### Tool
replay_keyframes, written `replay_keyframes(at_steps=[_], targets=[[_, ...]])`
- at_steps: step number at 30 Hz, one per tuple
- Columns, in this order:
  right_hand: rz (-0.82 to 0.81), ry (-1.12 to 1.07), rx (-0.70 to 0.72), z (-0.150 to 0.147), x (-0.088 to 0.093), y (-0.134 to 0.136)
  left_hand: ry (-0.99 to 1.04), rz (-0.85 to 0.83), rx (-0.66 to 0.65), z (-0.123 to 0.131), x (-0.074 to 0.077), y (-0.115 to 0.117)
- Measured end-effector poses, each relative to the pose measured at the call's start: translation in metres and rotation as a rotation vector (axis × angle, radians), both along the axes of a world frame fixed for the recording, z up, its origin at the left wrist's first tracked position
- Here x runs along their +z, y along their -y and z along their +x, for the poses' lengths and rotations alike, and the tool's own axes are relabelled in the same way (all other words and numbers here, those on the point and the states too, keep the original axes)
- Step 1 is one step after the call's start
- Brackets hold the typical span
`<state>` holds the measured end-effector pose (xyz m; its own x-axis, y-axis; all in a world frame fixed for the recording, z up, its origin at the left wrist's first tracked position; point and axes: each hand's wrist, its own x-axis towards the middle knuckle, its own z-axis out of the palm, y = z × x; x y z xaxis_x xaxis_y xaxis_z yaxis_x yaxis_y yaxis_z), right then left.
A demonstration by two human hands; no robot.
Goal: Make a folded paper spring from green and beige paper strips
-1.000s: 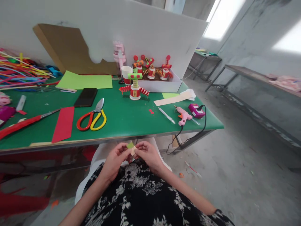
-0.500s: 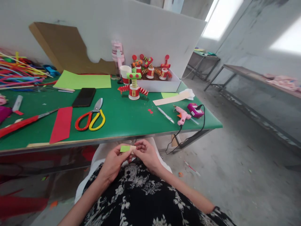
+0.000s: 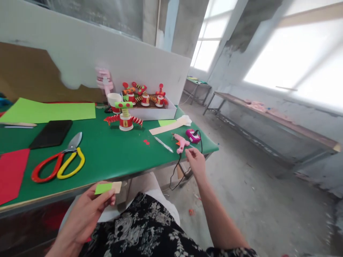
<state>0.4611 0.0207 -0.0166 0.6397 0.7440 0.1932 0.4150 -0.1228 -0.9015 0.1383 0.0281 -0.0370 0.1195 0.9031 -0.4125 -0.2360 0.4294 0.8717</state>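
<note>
My left hand (image 3: 89,207), above my lap at the table's front edge, pinches a small paper strip (image 3: 104,188) between thumb and fingers. One end of the strip is bright green, the other pale beige. My right hand (image 3: 197,164) is out at the table's right front edge, just beside the pink glue gun (image 3: 182,143). Its fingers are loosely bent, a little apart, and nothing shows in them. The glue gun lies on its side, its black cord hanging over the edge. A purple box with a plug (image 3: 193,136) lies behind it, and a white pen (image 3: 163,144) to its left.
On the green table (image 3: 107,157) lie scissors (image 3: 70,151) with red and yellow handles, a black phone (image 3: 51,134), red paper (image 3: 13,175) and green paper (image 3: 61,111). A paper-cup figure (image 3: 125,121) stands before a white box (image 3: 158,113) holding several more. A beige strip (image 3: 168,126) lies right.
My right hand has let go of the paper strip and moved right to the glue gun. The left hand keeps the strip. The view has swung to the right.
</note>
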Motion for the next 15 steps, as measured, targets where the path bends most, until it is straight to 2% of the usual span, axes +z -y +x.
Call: replay_keyframes(at_steps=[2,4,6,8,11,15], targets=[[-0.156,0.226,-0.057,0.019,0.005,-0.009,-0.007,0.009,0.018,0.005,0.004,0.000],[-0.362,0.398,-0.086,0.026,0.010,-0.023,-0.013,0.020,0.021,0.011,0.006,0.001],[-0.555,0.490,-0.063,0.026,0.015,-0.039,-0.013,0.036,-0.004,0.015,0.007,0.002],[-0.661,0.508,-0.017,0.024,0.019,-0.053,-0.006,0.058,-0.039,0.016,0.004,0.004],[-0.656,0.475,-0.008,0.023,0.023,-0.065,0.016,0.075,-0.076,0.011,-0.005,0.007],[-0.561,0.427,-0.071,0.027,0.023,-0.061,0.012,0.061,-0.098,0.003,-0.016,0.009]])
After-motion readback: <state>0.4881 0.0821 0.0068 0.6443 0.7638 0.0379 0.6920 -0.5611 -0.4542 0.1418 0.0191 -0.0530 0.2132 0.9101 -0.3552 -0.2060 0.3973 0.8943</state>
